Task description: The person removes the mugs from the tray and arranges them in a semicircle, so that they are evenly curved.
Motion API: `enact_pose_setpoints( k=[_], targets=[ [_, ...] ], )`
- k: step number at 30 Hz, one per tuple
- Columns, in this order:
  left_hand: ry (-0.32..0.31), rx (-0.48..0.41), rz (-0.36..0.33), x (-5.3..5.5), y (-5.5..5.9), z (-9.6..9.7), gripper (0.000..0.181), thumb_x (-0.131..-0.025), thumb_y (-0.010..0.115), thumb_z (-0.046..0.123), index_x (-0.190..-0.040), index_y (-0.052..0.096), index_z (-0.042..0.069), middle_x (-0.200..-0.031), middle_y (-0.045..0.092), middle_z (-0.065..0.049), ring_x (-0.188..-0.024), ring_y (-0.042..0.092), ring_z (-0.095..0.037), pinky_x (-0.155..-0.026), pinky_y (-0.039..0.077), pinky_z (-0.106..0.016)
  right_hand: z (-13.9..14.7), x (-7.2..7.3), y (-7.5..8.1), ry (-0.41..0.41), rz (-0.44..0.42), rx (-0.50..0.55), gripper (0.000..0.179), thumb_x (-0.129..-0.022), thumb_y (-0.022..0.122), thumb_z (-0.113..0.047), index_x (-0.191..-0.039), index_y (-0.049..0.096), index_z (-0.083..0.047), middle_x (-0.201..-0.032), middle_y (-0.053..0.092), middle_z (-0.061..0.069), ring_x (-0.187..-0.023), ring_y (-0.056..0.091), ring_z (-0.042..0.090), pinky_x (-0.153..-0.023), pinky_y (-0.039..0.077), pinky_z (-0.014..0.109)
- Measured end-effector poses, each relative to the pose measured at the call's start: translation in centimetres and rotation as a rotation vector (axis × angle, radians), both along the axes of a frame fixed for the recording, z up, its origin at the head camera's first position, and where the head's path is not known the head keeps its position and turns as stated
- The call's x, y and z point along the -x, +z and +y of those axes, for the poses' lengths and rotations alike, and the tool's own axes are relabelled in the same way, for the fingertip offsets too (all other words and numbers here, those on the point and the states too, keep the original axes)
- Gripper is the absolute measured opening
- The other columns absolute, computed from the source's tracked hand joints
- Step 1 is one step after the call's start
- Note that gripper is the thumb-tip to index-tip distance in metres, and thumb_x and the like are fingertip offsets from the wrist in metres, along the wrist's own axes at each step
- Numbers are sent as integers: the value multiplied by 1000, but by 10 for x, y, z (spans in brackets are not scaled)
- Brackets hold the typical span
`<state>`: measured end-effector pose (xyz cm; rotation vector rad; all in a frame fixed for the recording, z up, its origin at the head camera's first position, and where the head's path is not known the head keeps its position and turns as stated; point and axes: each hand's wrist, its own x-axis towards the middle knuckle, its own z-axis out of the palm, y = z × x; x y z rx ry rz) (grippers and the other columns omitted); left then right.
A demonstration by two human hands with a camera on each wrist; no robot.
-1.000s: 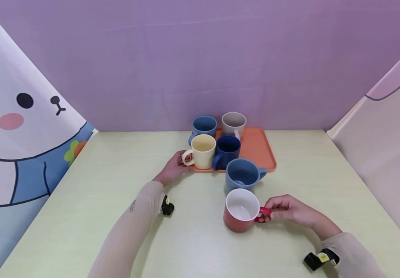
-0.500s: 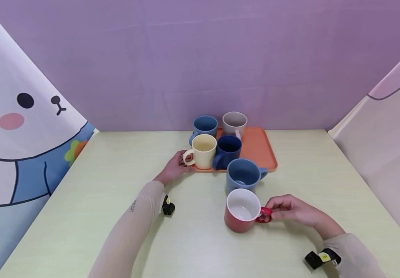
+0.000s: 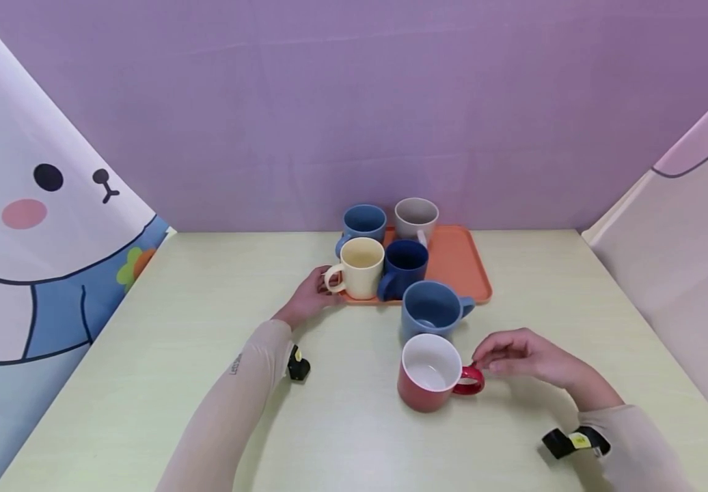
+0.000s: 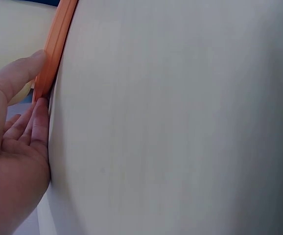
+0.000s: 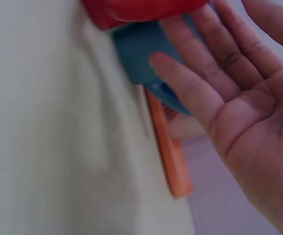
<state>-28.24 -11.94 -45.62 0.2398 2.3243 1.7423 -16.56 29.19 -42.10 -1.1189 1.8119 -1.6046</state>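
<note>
My left hand (image 3: 314, 295) grips the front left corner of an orange tray (image 3: 455, 263), thumb on the rim and fingers against its underside in the left wrist view. Beside that hand stands a cream mug (image 3: 363, 277) on the tray. A red mug (image 3: 424, 386) with a white inside stands upright on the table, its handle pointing right. Just above and right of that handle is my right hand (image 3: 529, 359), fingers extended and holding nothing; the right wrist view shows its open palm (image 5: 264, 117). Behind the red mug stands a blue mug (image 3: 430, 311), handle to the right.
Also on the tray are a dark blue mug (image 3: 404, 270), a second blue mug (image 3: 363, 222) and a grey mug (image 3: 415, 219). A purple cloth (image 3: 354, 116) hangs behind the table (image 3: 219, 273); printed cloths flank both sides.
My right hand has let go of the red mug's handle and lifted slightly up and to the right. The left hand keeps its hold on the tray; the mugs stay put.
</note>
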Motion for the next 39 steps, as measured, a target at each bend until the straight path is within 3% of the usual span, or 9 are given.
enact_pose_setpoints(
  k=[4,7,12,19,26,39],
  targets=[
    [-1,6,7,0,0,0,73,-88,70,-6,-148,29,-4,-147,46,-24,-131,48,-35,-112,36,-43,4,2,10,-43,61,8,27,-93,48,20,-118,58,14,-114,69,16,-107,68,21,-91,55,33],
    [-3,9,13,-1,0,0,73,-88,70,-6,-148,29,-4,-146,46,-24,-131,48,-35,-112,36,-43,5,3,16,-87,107,-12,30,-93,49,19,-119,61,9,-112,70,15,-105,68,20,-90,55,31],
    [7,6,7,-1,0,-1,73,-87,70,-7,-148,29,-4,-146,46,-24,-130,48,-35,-111,37,-43,3,5,24,-241,146,-52,31,-94,53,14,-120,64,0,-106,72,11,-99,69,20,-87,55,27],
    [1,-2,17,-3,1,0,72,-88,69,-8,-148,29,-6,-146,46,-25,-130,49,-37,-111,37,-44,-9,14,39,-420,200,-57,25,-94,57,12,-118,60,10,-102,72,7,-94,70,17,-84,56,27],
    [-4,2,27,-3,0,0,72,-88,69,-7,-148,29,-6,-145,46,-26,-130,48,-38,-111,36,-45,-21,23,56,-561,191,-88,21,-94,63,5,-115,65,3,-100,73,2,-90,71,15,-82,56,24],
    [12,23,5,-2,1,0,73,-88,70,-6,-149,29,-4,-146,46,-25,-131,48,-36,-112,36,-44,-38,49,78,-687,149,-172,29,-96,66,-8,-121,61,6,-103,72,8,-91,70,11,-80,56,23]
  ],
)
